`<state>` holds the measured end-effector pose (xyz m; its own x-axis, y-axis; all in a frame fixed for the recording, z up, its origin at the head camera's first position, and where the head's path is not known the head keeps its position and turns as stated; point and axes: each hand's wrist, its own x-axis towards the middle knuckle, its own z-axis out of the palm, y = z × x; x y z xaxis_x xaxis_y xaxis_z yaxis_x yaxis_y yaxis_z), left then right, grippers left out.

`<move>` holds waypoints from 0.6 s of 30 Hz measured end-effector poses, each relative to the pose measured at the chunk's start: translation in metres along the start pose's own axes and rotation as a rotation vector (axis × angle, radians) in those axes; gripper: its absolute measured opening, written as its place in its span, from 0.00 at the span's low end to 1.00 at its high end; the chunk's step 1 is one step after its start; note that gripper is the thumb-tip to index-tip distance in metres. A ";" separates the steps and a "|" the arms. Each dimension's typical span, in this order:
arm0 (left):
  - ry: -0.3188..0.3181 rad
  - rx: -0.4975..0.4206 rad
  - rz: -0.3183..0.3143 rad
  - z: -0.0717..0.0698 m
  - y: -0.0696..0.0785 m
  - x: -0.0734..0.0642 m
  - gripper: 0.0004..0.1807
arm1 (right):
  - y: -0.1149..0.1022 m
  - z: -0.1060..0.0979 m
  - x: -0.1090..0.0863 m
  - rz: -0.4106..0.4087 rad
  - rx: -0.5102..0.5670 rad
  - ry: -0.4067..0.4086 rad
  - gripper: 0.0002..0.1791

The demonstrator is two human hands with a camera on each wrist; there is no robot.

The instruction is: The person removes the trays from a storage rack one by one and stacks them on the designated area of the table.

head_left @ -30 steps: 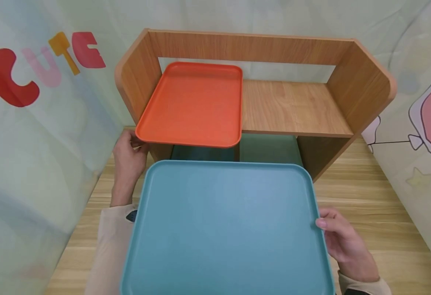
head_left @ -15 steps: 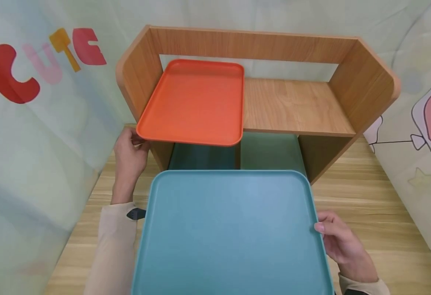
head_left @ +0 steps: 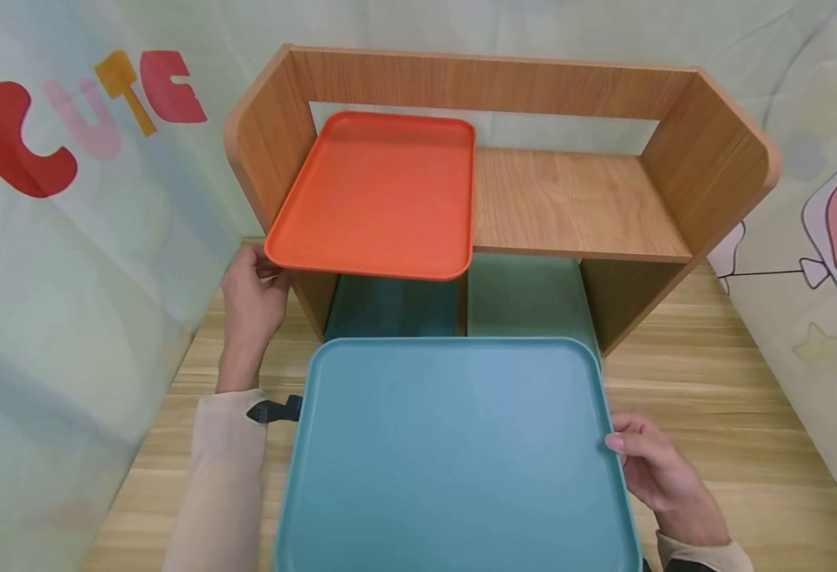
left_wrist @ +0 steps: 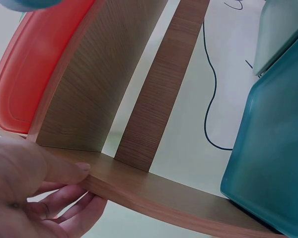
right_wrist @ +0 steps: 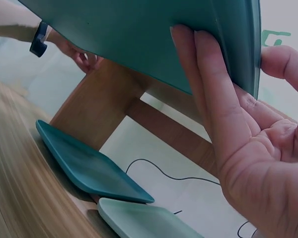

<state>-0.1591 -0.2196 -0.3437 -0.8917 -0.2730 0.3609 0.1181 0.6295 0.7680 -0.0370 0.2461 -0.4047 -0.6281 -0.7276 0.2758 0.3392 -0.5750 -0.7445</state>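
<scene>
My right hand (head_left: 664,477) grips the right rim of a blue tray (head_left: 454,453), thumb on top. In the right wrist view its fingers (right_wrist: 213,79) lie against the underside. The tray is held level in front of a wooden desk shelf (head_left: 568,199). At the shelf's left, my left hand (head_left: 253,306) pinches the front edge of the side panel (left_wrist: 139,183), thumb inside and fingers outside. Just above it, an orange-red tray (head_left: 382,191) lies on the left half of the upper board, its front overhanging a little.
Below the board, a dark teal tray (head_left: 397,306) lies in the left space and a pale green tray (head_left: 528,294) in the right, both partly hidden. The shelf stands on a wood-grain table (head_left: 704,413). Printed cloth walls (head_left: 125,262) close in at the back and sides.
The blue tray has drawn back toward me and slightly right, showing more of the lower trays. My right hand moved slightly with it; my left hand stays at the side panel.
</scene>
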 end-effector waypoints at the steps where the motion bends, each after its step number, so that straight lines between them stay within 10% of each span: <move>1: -0.001 0.000 0.000 0.000 0.000 0.000 0.12 | 0.000 -0.001 -0.001 0.003 0.003 0.001 0.29; 18: -0.012 -0.001 -0.005 0.001 0.001 0.000 0.12 | 0.007 -0.003 -0.009 0.037 0.022 0.055 0.29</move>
<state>-0.1599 -0.2183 -0.3437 -0.8976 -0.2676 0.3504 0.1138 0.6272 0.7705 -0.0316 0.2499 -0.4138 -0.6521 -0.7273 0.2140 0.3778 -0.5564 -0.7401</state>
